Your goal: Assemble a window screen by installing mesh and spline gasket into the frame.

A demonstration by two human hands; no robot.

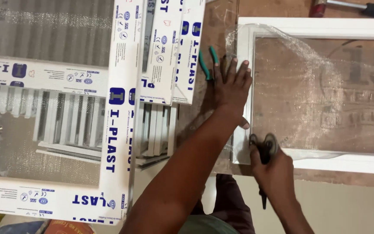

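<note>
Fingers point(239, 69) of the left hand point(231, 89) are spread flat, pressing the white frame point(317, 27) near the bench's point(221, 26) front edge so it cannot slide, while the right hand point(271, 167) grips a small black roller tool point(265, 149), pushing mesh point(308, 91) into the frame's left corner.

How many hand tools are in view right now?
3: black roller tool in the right hand; green-handled pliers beside the left hand; hammer at top right. More may be hidden.
</note>
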